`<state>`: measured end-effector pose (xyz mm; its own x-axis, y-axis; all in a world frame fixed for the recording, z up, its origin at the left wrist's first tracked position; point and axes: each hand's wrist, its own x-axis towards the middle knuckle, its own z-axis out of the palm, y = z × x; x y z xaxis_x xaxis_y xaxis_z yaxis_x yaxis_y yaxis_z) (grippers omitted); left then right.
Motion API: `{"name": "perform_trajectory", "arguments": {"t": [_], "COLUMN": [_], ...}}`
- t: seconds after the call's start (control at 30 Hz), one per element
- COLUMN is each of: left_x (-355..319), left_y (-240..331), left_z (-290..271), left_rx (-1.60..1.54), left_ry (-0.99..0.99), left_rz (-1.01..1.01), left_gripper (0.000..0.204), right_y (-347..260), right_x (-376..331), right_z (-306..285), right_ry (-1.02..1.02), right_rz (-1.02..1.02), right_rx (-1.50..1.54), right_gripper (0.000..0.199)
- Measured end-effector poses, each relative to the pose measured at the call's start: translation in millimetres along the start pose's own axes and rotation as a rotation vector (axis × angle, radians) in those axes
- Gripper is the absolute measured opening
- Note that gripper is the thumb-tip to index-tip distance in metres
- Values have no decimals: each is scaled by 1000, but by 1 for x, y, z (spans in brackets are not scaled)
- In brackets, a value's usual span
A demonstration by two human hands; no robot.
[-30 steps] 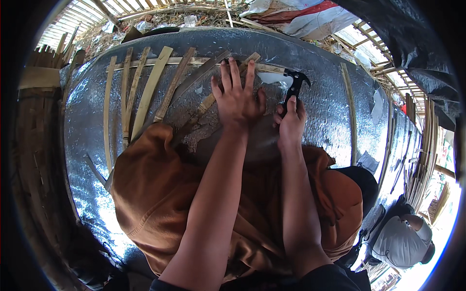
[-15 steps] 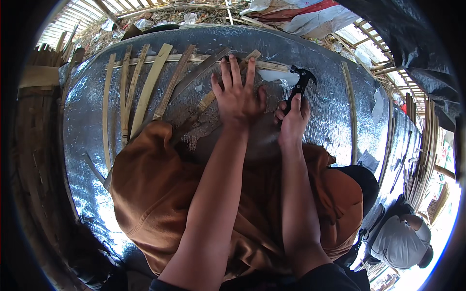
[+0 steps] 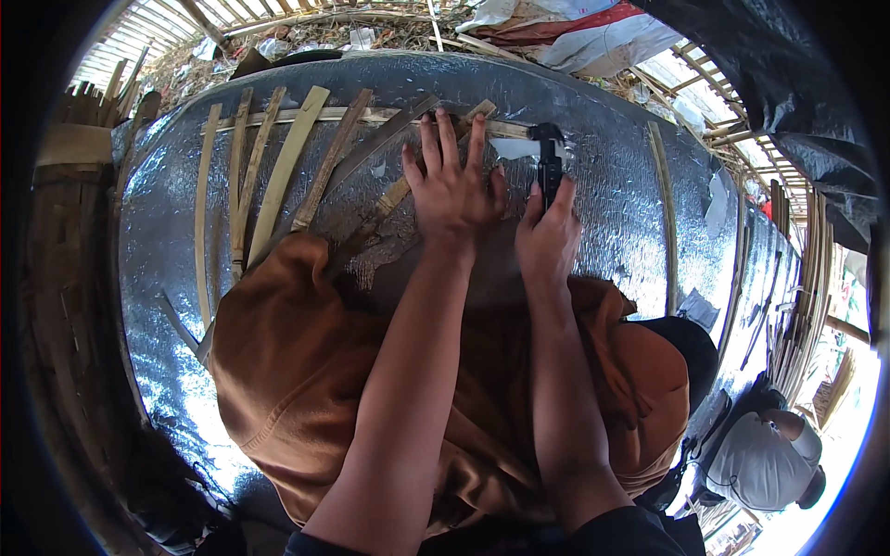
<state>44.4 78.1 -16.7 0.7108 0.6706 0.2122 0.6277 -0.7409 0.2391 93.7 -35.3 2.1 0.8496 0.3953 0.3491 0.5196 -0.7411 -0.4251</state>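
My left hand (image 3: 454,190) lies with fingers spread over a bamboo slat (image 3: 394,196) and reaches to the long crosswise bamboo strip (image 3: 510,130). A black claw hammer (image 3: 551,167) is gripped by its handle in my right hand (image 3: 549,227), its head at the right end of the crosswise strip. Whether the hammer touches the strip I cannot tell. Several bamboo slats (image 3: 290,176) fan out to the left, their far ends meeting that strip. Beneath them all is a silvery foil sheet (image 3: 616,204), torn near my hands.
A single bamboo slat (image 3: 666,213) lies farther right on the foil. Bundled bamboo (image 3: 79,278) stands at the left edge. Another person in a grey shirt (image 3: 765,459) is at the lower right. Black plastic sheeting (image 3: 788,74) hangs at the upper right.
My right hand has turned the hammer more upright and shifted its head left, to the end of the crosswise strip. The left hand stays in place.
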Motion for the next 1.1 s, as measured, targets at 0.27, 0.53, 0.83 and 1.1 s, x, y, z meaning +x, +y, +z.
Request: {"name": "perform_trajectory", "arguments": {"t": [0.27, 0.53, 0.83, 1.1], "left_x": [-1, 0, 0, 0], "left_y": [1, 4, 4, 2], "left_z": [1, 0, 1, 1], "left_rx": [-22, -19, -27, -56], "left_ry": [3, -39, -22, -20], "left_rz": [6, -3, 3, -10], "left_gripper": [71, 71, 72, 71], "right_y": [0, -2, 0, -2], "right_x": [0, -2, -4, -3], "right_z": [0, -7, -7, -12], "right_ry": [150, 162, 268, 184], "right_rz": [0, 88, -28, 105], "right_rx": [201, 246, 230, 299], "right_gripper": [38, 37, 40, 39]}}
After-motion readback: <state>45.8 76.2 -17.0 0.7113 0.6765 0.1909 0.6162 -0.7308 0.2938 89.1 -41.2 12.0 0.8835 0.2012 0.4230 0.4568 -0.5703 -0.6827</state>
